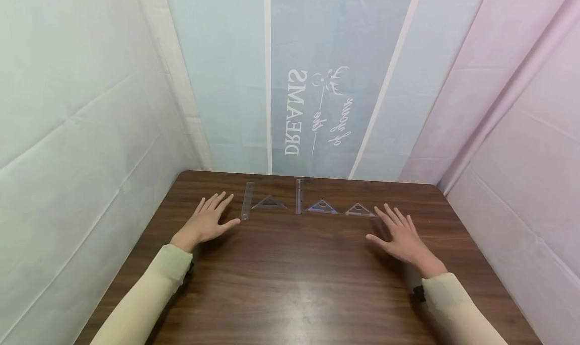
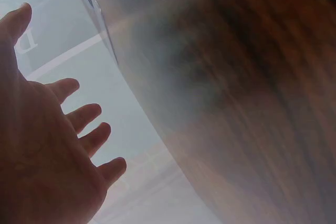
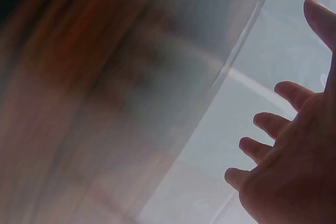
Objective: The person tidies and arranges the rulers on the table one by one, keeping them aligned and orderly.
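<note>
A row of clear plastic drawing tools lies near the far edge of a dark wood table [image 1: 294,274]: a straight ruler [image 1: 246,200], a set square [image 1: 269,203], a second straight ruler [image 1: 299,196], and two more set squares [image 1: 322,207] [image 1: 360,210]. My left hand [image 1: 209,220] rests flat on the table just left of the first ruler, fingers spread, holding nothing. My right hand [image 1: 399,234] lies flat just right of the last set square, fingers spread and empty. The wrist views show my left hand [image 2: 52,145] and right hand [image 3: 294,150] with fingers spread over the blurred table.
Cloth walls close in the table on three sides: pale green at left [image 1: 81,133], a blue-grey banner with mirrored lettering [image 1: 317,108] at the back, pink at right [image 1: 521,133]. Bare wood stretches between my forearms toward the near edge.
</note>
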Motion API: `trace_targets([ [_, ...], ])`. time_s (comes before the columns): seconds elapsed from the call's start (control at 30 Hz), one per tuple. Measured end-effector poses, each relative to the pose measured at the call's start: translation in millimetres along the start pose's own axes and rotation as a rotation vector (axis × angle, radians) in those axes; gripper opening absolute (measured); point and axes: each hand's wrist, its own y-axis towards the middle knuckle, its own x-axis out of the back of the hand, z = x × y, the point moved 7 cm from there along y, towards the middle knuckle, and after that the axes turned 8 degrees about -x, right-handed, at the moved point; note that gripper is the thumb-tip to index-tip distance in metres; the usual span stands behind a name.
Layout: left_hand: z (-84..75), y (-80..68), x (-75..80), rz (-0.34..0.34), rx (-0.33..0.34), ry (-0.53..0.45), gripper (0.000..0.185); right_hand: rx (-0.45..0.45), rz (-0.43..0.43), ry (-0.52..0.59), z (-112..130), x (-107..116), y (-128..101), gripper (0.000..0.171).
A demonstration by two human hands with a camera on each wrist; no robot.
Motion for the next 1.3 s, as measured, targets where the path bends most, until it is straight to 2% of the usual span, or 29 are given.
trace_targets([
  [0.27,-4.7,11.3,0.5,0.000,-0.027,-0.015,0.094,0.046,0.014,-0.001,29,-13,13,0.095],
  [0.47,-3.8,19.1,-1.8,0.020,-0.011,-0.020,0.093,0.072,0.024,0.004,48,-21,21,0.097],
  [0.73,-5.1,29.9,1.3,0.019,-0.034,-0.030,0.093,0.101,0.046,-0.001,73,-29,31,0.098],
  [1.03,-2.6,37.1,2.7,0.032,-0.032,-0.013,0.092,0.203,0.036,-0.008,108,-40,42,0.095],
  [1.3,0.8,44.9,2.6,0.039,-0.041,-0.038,0.090,0.237,0.067,0.004,132,-50,48,0.095],
])
